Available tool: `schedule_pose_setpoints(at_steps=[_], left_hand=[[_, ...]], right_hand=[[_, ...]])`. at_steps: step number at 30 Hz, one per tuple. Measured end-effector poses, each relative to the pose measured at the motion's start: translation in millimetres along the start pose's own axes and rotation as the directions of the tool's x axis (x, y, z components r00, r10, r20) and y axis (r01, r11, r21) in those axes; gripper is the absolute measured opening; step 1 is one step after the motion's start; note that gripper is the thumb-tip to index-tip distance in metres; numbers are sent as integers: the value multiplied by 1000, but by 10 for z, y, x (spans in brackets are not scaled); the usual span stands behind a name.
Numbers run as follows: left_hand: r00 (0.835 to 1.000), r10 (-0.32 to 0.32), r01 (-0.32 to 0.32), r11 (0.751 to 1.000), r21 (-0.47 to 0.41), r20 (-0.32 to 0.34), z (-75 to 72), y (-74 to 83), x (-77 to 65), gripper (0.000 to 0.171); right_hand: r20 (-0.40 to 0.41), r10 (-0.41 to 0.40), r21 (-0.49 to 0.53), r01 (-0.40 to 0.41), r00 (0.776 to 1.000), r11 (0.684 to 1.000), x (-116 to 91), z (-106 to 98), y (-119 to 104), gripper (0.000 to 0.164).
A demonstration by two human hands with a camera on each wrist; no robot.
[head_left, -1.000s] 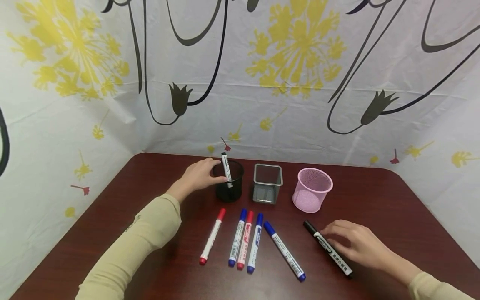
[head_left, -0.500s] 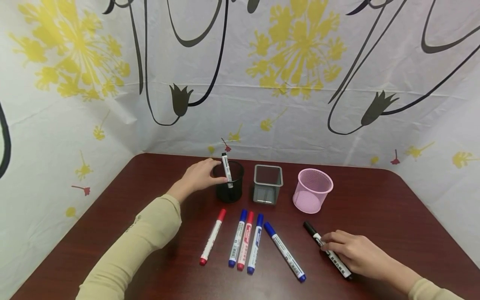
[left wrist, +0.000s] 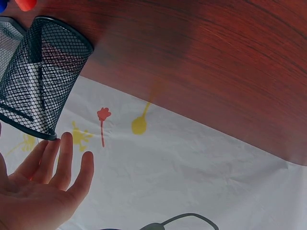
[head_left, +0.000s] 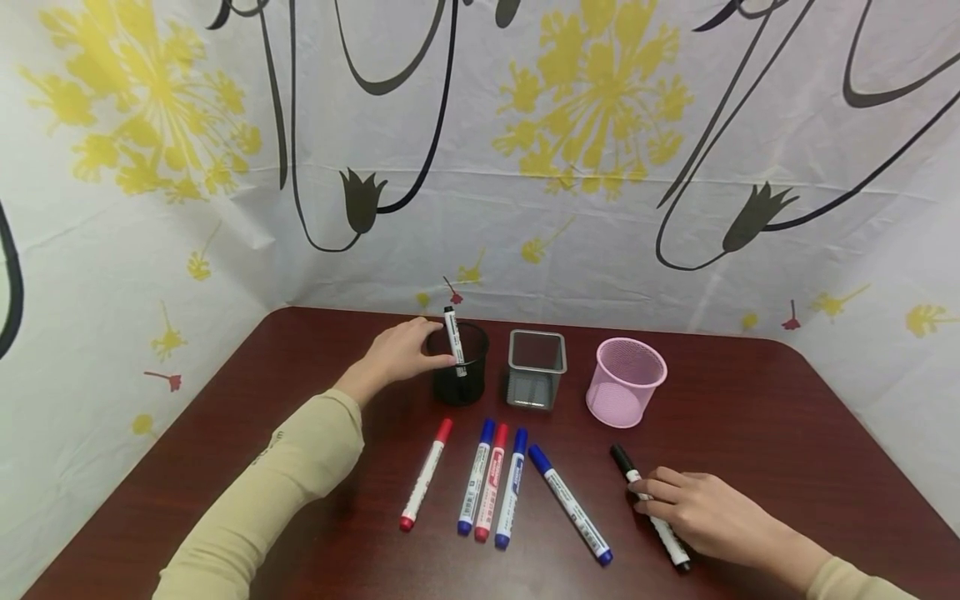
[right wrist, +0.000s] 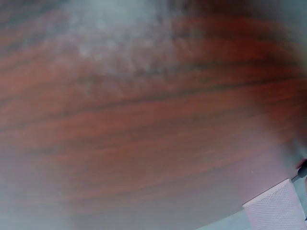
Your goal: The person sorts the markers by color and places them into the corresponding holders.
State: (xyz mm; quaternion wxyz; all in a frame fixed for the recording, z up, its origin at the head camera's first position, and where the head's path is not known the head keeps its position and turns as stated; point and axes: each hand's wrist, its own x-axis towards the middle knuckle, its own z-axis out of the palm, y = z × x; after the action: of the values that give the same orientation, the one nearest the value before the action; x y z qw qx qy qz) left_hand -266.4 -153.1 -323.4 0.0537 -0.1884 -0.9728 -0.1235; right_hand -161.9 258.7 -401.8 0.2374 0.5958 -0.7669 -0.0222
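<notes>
My left hand (head_left: 397, 348) holds the black mesh pen cup (head_left: 459, 390) at its rim, thumb in front and fingers behind. A black-capped whiteboard marker (head_left: 453, 329) leans inside the cup beside the thumb. In the left wrist view, fingertips meet the rim of the cup (left wrist: 60, 62), and the outer fingers extend loosely. On the right, my right hand (head_left: 701, 508) pinches another black-capped marker (head_left: 670, 537) around its middle, its cap pointing away from me. The right wrist view is blurred and shows that marker's dark cap (right wrist: 302, 170) at the edge; most of the hand is outside it.
A grey square mesh holder (head_left: 534, 387) and a pink mesh cup (head_left: 622, 400) stand right of the black cup. In front lie a red marker (head_left: 426, 475), a blue-red-blue cluster with its red marker (head_left: 491, 483) central, and a slanted blue marker (head_left: 570, 504). Patterned cloth (head_left: 480, 208) surrounds the table.
My right hand has come down over the black-capped marker and gripped it; the marker's near end has swung slightly left. The left hand and the cup have stayed put.
</notes>
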Motion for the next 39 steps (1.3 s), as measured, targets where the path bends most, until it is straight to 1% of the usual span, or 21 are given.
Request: schedule_pose_setpoints(at_steps=[3, 7, 9, 10, 14, 15, 20, 25, 29, 34, 39], left_hand=[[1000, -3, 3, 1000, -1, -4, 4, 5, 1, 67], [1000, -5, 5, 1000, -5, -5, 5, 6, 0, 67], [1000, -3, 3, 1000, -8, -5, 8, 3, 0, 67], [1000, -3, 3, 1000, -9, -4, 8, 1, 0, 67], [1000, 0, 0, 1000, -9, -5, 5, -1, -2, 67], [1000, 1, -1, 1000, -9, -6, 2, 1, -4, 67], [1000, -1, 1, 1000, -7, -7, -5, 7, -5, 67], [1000, -3, 3, 1000, -8, 0, -1, 7, -6, 67], [1000, -4, 4, 1000, -8, 1, -4, 9, -9, 67], [1000, -3, 3, 1000, -6, -1, -6, 7, -11, 67], [1000, 0, 0, 1000, -4, -2, -5, 3, -9, 67]], right_hand=[[-15, -19, -4, 19, 1000, 1000, 12, 0, 4, 46], [13, -3, -2, 3, 1000, 1000, 8, -2, 5, 45], [10, -4, -4, 4, 1000, 1000, 6, -1, 10, 44], [5, -4, -4, 4, 1000, 1000, 6, 0, 14, 44], [-62, -30, -5, 29, 998, 1000, 17, 8, 24, 40], [-70, -25, 0, 26, 997, 1000, 19, 4, 21, 39], [-115, 25, 43, -20, 993, 999, 54, -42, 14, 33], [-170, 79, 129, -58, 982, 990, 128, -100, 33, 27], [-190, 114, 187, -78, 975, 979, 194, -147, 42, 24], [-196, 149, 214, -106, 969, 971, 266, -179, 33, 22], [-223, 169, 226, -118, 960, 967, 329, -191, 25, 22]])
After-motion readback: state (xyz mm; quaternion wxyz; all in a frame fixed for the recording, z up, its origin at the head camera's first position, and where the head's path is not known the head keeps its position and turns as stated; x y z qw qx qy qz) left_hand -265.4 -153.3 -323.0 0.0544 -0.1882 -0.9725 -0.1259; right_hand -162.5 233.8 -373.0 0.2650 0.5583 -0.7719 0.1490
